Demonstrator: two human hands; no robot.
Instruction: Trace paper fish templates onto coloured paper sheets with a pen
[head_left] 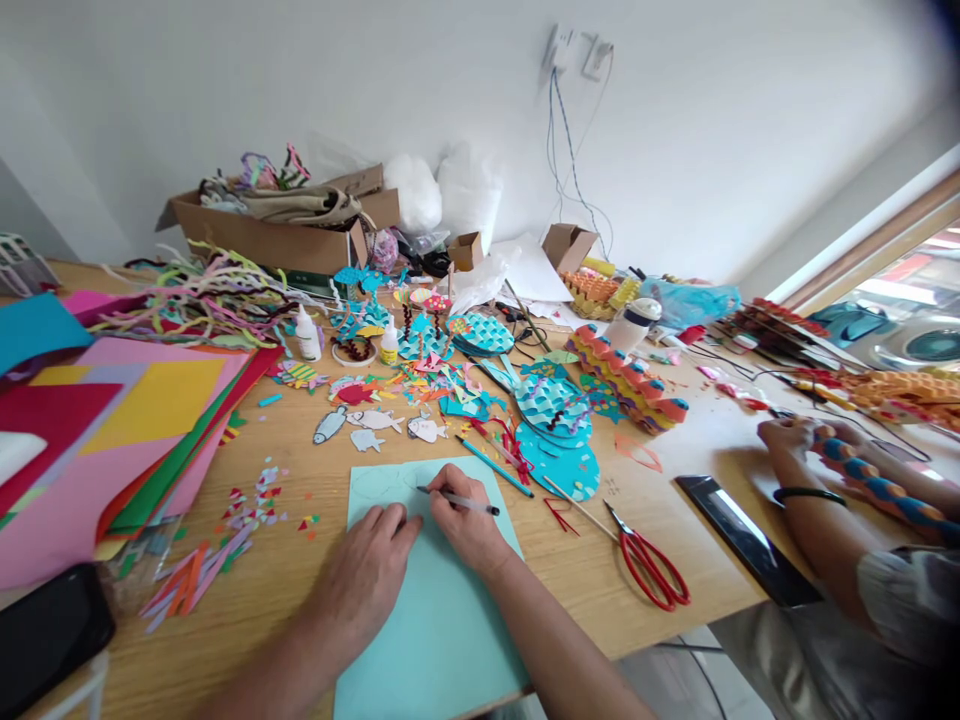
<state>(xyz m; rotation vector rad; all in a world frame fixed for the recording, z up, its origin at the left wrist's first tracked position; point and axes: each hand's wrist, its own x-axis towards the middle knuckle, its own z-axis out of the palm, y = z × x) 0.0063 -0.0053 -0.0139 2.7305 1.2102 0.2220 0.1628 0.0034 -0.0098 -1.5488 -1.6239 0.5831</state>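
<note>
A sheet of light blue paper [427, 610] lies at the table's front edge, with faint fish-like outlines near its top. My right hand [466, 515] grips a pen [469, 501] with a dark tip and a clear barrel, its point at the drawn lines. Resting on the sheet's left side is my left hand [379, 560], fingers slightly bent and thumb apart, holding nothing. Just beyond the paper are several cut-out paper fish [367, 440]. A blue pencil-like stick [495, 466] lies past the sheet's top right corner.
Red-handled scissors [651, 565] and a dark tablet-like slab [742, 535] lie to the right. Coloured paper sheets [165, 400] and a black phone [56, 635] are at left. Glue bottles [307, 335] stand behind. A co-worker's hands [795, 450] hold a painted egg-carton strip [877, 485].
</note>
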